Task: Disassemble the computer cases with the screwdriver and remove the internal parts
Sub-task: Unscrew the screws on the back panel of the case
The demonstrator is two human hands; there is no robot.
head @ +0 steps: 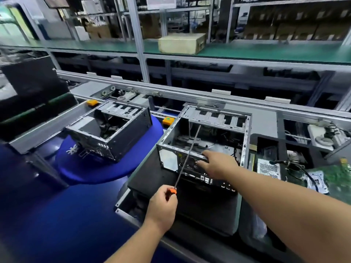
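This is a factory floor, an electronics assembly or teardown line. A long aluminium-profile conveyor rail (190, 92) runs across the middle of the frame, with small orange stop blocks (92, 102) on it. Across the upper half of the frame stands a green-matted workbench shelf (266, 51) on grey metal uprights, bearing a beige boxy unit (182, 43). Behind it, at the top, racks hold stacked brown cardboard cartons (296, 32). In the centre and centre left, two open grey steel computer cases (205, 141) sit at the line, one on a round blue turntable pad (106, 168). At the right edge lie loose green circuit boards (340, 177) and black cables.
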